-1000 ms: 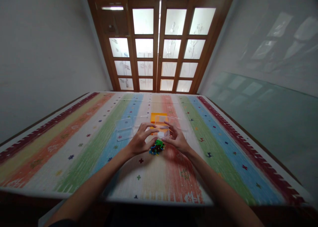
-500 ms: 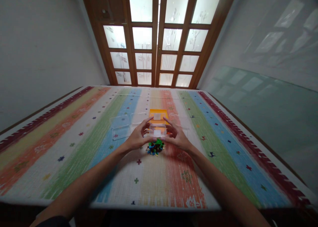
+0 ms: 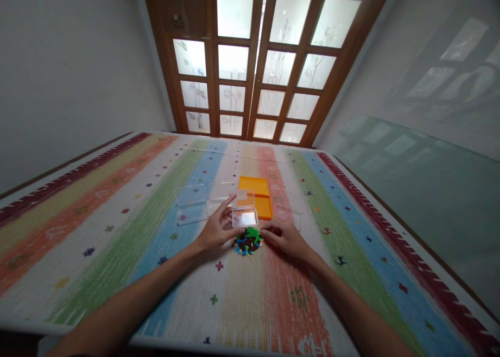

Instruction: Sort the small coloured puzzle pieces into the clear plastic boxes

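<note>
My left hand (image 3: 217, 230) holds a small clear plastic box (image 3: 245, 217) by its left side, with its hinged lid raised behind it. Below the box lies a pile of small green, blue, brown and yellow pieces (image 3: 248, 242) on the striped cloth. My right hand (image 3: 284, 237) is at the right edge of the pile, thumb and fingers pressed together; what they hold, if anything, is too small to make out.
Behind the hands lies an open orange case (image 3: 265, 207). An open clear box (image 3: 192, 213) rests to the left, and another clear box (image 3: 288, 216) to the right. The striped cloth (image 3: 156, 232) covers the table.
My right hand has let go of the clear box and moved down to the pile's right edge. The box stays in my left hand, and the orange case shows more fully. The view has tilted slightly.
</note>
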A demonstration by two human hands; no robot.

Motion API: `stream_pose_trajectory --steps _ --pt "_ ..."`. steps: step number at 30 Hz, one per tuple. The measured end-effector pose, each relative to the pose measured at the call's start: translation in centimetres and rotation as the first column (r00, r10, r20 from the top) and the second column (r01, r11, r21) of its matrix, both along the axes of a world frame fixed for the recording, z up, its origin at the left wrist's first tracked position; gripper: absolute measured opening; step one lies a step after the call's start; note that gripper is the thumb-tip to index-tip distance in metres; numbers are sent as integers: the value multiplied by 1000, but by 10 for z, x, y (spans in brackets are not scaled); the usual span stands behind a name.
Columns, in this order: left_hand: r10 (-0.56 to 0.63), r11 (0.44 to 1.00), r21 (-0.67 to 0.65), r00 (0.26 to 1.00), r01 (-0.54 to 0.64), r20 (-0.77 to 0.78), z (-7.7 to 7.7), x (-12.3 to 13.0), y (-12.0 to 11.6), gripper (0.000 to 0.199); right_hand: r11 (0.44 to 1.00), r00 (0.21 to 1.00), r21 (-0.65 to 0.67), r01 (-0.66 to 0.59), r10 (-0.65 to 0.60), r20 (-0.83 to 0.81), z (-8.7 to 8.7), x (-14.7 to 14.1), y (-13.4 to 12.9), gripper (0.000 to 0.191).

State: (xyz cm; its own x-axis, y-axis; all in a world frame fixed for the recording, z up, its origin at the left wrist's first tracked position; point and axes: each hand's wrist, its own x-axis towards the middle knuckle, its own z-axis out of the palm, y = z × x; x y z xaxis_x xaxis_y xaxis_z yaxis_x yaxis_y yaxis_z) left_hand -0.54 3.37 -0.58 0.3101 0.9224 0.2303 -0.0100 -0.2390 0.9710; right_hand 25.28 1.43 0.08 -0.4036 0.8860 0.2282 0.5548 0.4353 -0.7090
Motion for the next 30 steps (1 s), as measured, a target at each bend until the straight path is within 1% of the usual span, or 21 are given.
stream_pose_trajectory --steps 3,8,13,17,20,23,27,30 --pt "-20 999 32 1000 20 23 3 0 -4 98 999 999 27 -22 21 30 -3 -3 0 24" --pt "15 999 51 1000 -15 -9 8 -4 -3 99 998 997 24 -54 52 48 -4 -1 1 19" --pt "-44 997 69 999 42 31 6 -6 -4 97 998 997 8 -64 63 53 -2 0 1 18" --pt "-39 999 17 997 38 64 8 -6 -6 100 999 997 33 -41 39 70 -3 -2 0 19" --pt "-11 1000 -28 999 13 45 17 -7 -8 102 999 995 37 -37 33 89 -5 -3 0 18" --pt "-14 999 -40 997 17 73 24 -8 -8 100 999 994 20 -46 44 100 -5 -2 2 15" --pt "-24 999 -42 993 28 111 22 -10 -5 101 997 991 -26 -72 74 111 -3 2 5 13" --pt "-30 998 -43 991 36 130 20 -10 -3 102 997 990 -40 -66 70 118 -1 3 5 15"
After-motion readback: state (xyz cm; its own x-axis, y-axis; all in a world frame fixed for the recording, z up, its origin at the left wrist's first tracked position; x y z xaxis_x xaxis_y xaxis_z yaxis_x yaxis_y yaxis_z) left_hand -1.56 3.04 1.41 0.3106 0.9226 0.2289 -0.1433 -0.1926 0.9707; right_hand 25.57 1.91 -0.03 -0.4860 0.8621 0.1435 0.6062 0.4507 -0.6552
